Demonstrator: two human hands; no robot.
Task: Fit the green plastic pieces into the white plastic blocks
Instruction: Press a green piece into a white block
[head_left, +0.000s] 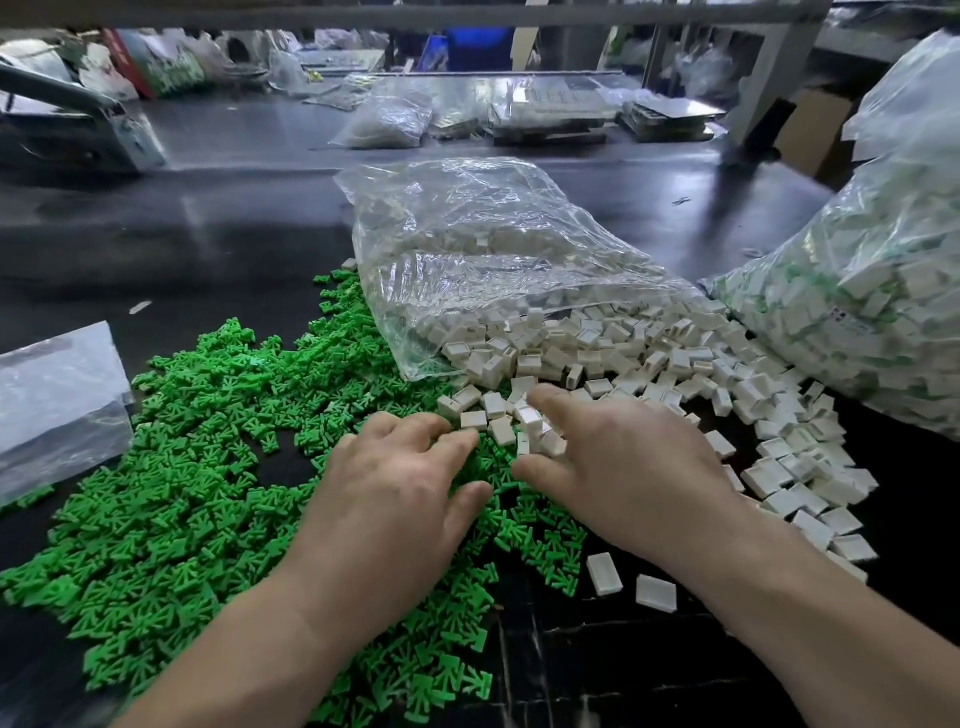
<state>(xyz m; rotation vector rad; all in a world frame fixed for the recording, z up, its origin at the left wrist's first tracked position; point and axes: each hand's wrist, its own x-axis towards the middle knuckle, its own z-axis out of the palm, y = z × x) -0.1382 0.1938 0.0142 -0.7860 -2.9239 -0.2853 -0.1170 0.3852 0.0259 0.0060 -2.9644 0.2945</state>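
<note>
Two clear bags dominate: a big bag (878, 291) at right, seemingly of white blocks with green fitted, and an open bag (488, 260) spilling white blocks (623, 358) onto the dark table (208, 234). Green pieces (182, 467) carpet the left. Both look light, rigid, slick; pinch blocks by their flat sides. Left hand (395, 499) rests spread, empty; right hand (613, 462) curls loosely over a few blocks, grip unclear.
</note>
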